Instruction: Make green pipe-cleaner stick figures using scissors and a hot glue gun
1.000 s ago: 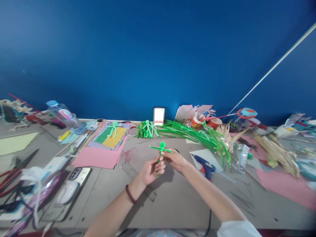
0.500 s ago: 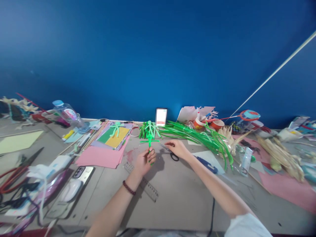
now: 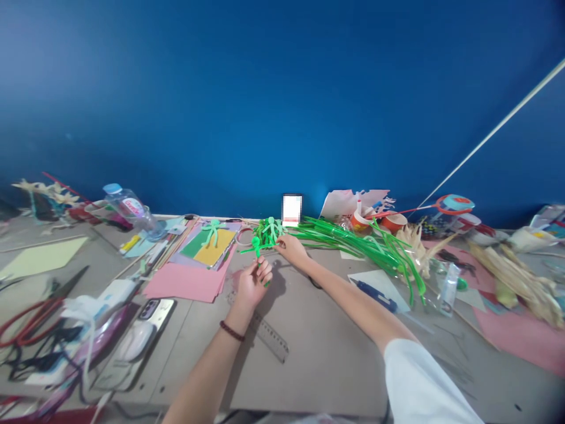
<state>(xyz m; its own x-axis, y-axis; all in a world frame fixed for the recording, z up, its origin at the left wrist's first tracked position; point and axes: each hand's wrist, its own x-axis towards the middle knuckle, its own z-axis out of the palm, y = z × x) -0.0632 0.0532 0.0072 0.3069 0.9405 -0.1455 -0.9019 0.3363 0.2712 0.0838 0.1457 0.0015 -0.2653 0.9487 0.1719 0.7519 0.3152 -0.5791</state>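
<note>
My left hand point(image 3: 255, 281) is closed around the lower part of a bright green pipe-cleaner figure point(image 3: 256, 246), which stands upright above the fist with a round head and two arms. The fingertips of my right hand point(image 3: 290, 248) are pinched at the end of the figure's right-side arm. Just behind them, a paler green pipe-cleaner figure point(image 3: 272, 228) leans among darker green pieces. Another pale green figure point(image 3: 213, 231) lies on the coloured paper to the left. Under my right forearm only a dark bit of the scissors point(image 3: 314, 284) shows.
Long green pipe cleaners point(image 3: 339, 235) spread along the back right. A clear ruler point(image 3: 271, 337) lies in front of my left hand. Pink paper point(image 3: 185, 282), a phone point(image 3: 136, 341) and a plastic bottle point(image 3: 132, 206) are leftward; a blue glue gun point(image 3: 375, 294) is right.
My right hand has left the scissors on the table and moved left to the green figure's arm. My left hand, still holding the figure, has shifted slightly left. The view has turned a little.
</note>
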